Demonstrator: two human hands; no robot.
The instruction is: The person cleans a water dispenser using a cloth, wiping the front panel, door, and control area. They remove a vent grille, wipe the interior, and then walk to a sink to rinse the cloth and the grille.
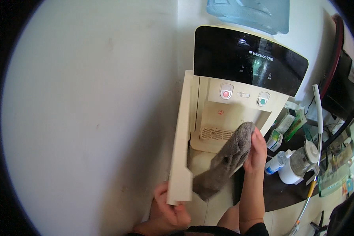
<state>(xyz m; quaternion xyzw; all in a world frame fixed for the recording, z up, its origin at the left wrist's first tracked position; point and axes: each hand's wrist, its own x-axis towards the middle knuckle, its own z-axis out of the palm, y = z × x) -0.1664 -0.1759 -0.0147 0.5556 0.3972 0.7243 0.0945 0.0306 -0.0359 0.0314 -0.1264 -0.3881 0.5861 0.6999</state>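
Note:
A cream water dispenser point(211, 115) with a glossy black top panel point(218, 56) stands before me. Its long cream door point(180, 141) is swung out on the left, seen nearly edge-on. My left hand point(174, 209) grips the lower end of this door. In my right hand point(256, 152) is a crumpled grey cloth point(228, 160), hanging down to the left in front of the dispenser. The cloth partly covers the slotted drip tray point(214, 134). Above the tray are a tap with a red button point(226, 93) and one with a green button point(263, 101).
A blue water bottle point(250, 13) sits on top of the dispenser. A white wall point(82, 103) runs close along the left. To the right, a dark table point(283, 191) holds a plastic bottle point(275, 163), a glass jug point(301, 160) and small boxes point(275, 140). A long-handled pole point(318, 112) leans there.

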